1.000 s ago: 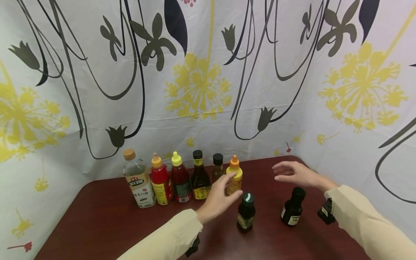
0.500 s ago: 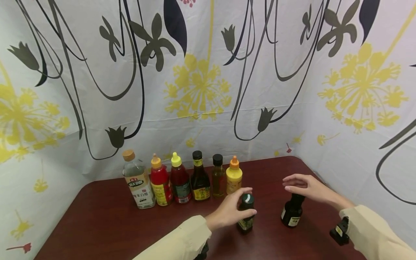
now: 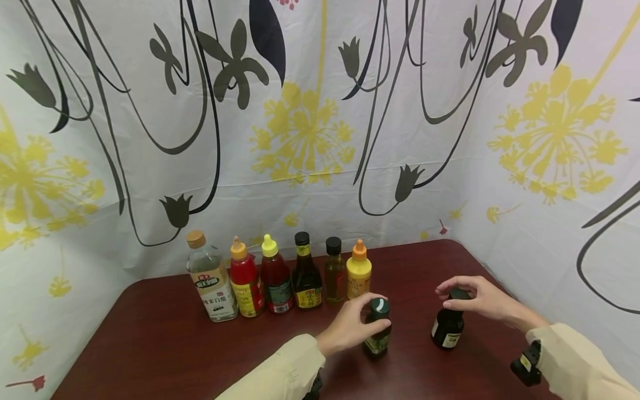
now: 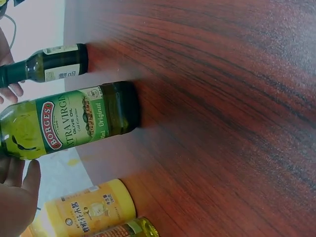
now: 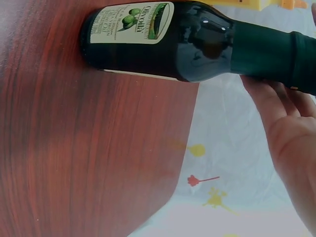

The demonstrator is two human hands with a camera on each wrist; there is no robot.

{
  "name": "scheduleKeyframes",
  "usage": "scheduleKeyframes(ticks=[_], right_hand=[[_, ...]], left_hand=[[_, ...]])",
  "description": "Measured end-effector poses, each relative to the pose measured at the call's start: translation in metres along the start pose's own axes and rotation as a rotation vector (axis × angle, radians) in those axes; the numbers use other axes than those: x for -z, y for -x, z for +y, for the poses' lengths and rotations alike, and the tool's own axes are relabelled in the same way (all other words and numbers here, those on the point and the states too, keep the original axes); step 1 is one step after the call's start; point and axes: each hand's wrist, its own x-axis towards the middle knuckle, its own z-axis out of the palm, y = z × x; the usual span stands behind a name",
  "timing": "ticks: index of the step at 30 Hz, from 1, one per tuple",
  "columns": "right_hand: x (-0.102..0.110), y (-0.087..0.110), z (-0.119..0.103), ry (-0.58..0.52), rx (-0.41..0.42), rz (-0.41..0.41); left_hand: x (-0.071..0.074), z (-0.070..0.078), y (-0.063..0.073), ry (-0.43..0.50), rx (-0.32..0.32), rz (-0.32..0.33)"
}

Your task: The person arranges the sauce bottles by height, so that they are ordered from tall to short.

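Observation:
An olive oil bottle (image 3: 376, 345) with a green label and dark green cap stands upright on the dark red table (image 3: 165, 344). My left hand (image 3: 347, 328) holds it near its top, thumb in front and fingers behind. To the right, a dark olive oil bottle (image 3: 447, 329) with a pale label also stands upright. My right hand (image 3: 492, 303) grips it around the green cap and neck, and part of the cap shows between thumb and fingers. In the right wrist view, fingers lie against the neck of this dark bottle (image 5: 133, 39).
Along the back stand a clear vinegar bottle (image 3: 215, 294), two red squeeze bottles (image 3: 248, 294), a dark sauce bottle (image 3: 306, 283), a small brown bottle (image 3: 335, 275) and a yellow squeeze bottle (image 3: 359, 275). A patterned curtain (image 3: 300, 211) hangs behind the table.
My left hand has moved right and down from near the yellow bottle onto the olive oil bottle. My right hand has come down onto the dark bottle's cap. Both bottles have stayed in place.

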Motion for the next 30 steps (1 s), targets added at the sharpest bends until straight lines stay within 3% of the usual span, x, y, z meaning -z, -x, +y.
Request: scheduleKeyframes(ticks=[8, 17, 26, 30], right_hand=[[-0.0021, 0.0033, 0.0017, 0.053, 0.092, 0.017], [-0.0022, 0.0032, 0.0021, 0.066, 0.038, 0.041], [-0.0034, 0.0038, 0.0038, 0.138, 0.025, 0.079], [-0.0048, 0.0051, 0.0042, 0.097, 0.024, 0.075]], left_hand=[[-0.0009, -0.0027, -0.0012, 0.014, 0.005, 0.026], [0.0016, -0.0014, -0.0047, -0.018, 0.006, 0.066], [-0.0004, -0.0020, -0.0035, 0.022, -0.054, 0.079], [-0.0025, -0.0027, -0.0035, -0.010, -0.056, 0.111]])
